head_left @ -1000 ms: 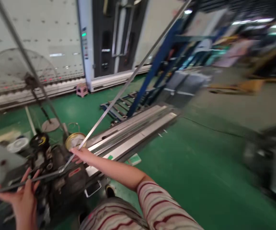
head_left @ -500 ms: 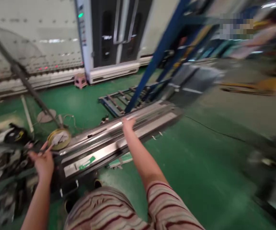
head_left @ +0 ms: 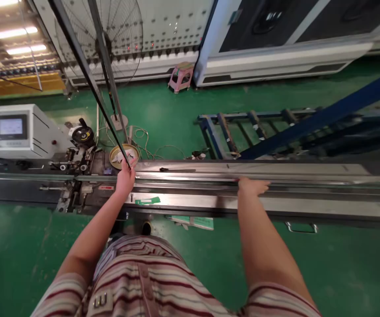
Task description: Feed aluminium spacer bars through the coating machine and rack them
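Left hand (head_left: 124, 177) has a closed grip on a thin metal strip (head_left: 87, 75) rising up-left; right hand (head_left: 251, 186) lies flat, open, on the long counter (head_left: 308, 204).

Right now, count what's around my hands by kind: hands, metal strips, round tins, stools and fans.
Hands: 2, left hand and right hand
Metal strips: 1, the strip that the left hand grips
Round tins: 1, tin
Stools: 1, pink stool
Fans: 1, fan
Total: 6
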Demonstrator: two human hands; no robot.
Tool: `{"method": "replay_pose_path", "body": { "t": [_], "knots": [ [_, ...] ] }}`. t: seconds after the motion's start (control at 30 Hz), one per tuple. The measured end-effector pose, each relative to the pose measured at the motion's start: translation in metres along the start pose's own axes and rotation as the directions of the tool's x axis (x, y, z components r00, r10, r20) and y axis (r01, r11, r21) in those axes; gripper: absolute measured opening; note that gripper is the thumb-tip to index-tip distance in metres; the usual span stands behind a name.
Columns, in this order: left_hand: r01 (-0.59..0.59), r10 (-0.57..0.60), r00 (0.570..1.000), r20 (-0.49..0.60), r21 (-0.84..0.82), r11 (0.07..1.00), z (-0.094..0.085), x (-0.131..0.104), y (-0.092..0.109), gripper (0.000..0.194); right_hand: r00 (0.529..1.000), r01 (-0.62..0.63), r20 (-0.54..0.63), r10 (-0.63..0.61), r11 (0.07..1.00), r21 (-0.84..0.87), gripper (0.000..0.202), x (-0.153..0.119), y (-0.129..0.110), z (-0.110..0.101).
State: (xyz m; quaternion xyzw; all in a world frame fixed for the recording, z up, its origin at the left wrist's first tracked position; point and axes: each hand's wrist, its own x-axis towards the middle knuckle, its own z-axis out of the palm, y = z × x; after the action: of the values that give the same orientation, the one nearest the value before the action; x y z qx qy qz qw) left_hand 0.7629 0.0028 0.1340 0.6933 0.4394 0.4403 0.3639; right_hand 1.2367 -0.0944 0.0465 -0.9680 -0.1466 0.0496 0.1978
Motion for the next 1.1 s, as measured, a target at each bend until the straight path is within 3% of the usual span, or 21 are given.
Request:
{"method": "replay_pose_path", "body": {
  "t": [0.1,0.2,0.3,0.4,0.53,0.67,0.9,1.1],
  "knots": [
    [0.0,0.0,1.0,-0.009,-0.017,1.0,-0.007,-0.001,-0.01,0.069,0.969,-0.247,0.036,0.245,0.966,0.077,0.091,-0.011,-0.01,0.007],
    [0.013,-0.014,0.999,-0.029,-0.022,1.0,-0.025,-0.001,-0.024,0.07,0.963,-0.266,0.001,0.268,0.956,0.12,0.083,-0.036,-0.024,0.018],
    [0.025,-0.025,0.997,-0.078,0.006,1.0,-0.06,0.0,-0.04,0.069,0.984,-0.175,-0.023,0.177,0.98,0.094,0.076,-0.075,-0.033,0.036],
    [0.021,-0.018,0.995,-0.094,0.032,0.999,-0.107,0.004,-0.059,0.068,0.994,0.082,-0.07,-0.079,0.996,0.029,0.065,-0.122,-0.038,0.058],
    [0.011,-0.005,0.993,-0.114,0.056,0.998,-0.181,0.008,-0.091,0.068,0.947,0.296,-0.106,-0.305,0.951,-0.086,0.058,-0.183,-0.054,0.084],
    [0.038,-0.025,0.985,-0.169,0.074,0.997,-0.256,0.01,-0.123,0.067,0.916,0.376,-0.08,-0.394,0.91,-0.176,0.06,-0.243,-0.085,0.107],
    [0.027,0.0,0.985,-0.175,0.15,0.988,-0.383,0.012,-0.174,0.063,0.869,0.46,-0.086,-0.487,0.86,-0.219,0.06,-0.355,-0.15,0.146],
    [0.055,-0.012,0.963,-0.27,0.153,0.987,-0.478,0.022,-0.211,0.064,0.803,0.587,-0.01,-0.596,0.793,-0.162,0.059,-0.438,-0.187,0.168]
  ]
}}
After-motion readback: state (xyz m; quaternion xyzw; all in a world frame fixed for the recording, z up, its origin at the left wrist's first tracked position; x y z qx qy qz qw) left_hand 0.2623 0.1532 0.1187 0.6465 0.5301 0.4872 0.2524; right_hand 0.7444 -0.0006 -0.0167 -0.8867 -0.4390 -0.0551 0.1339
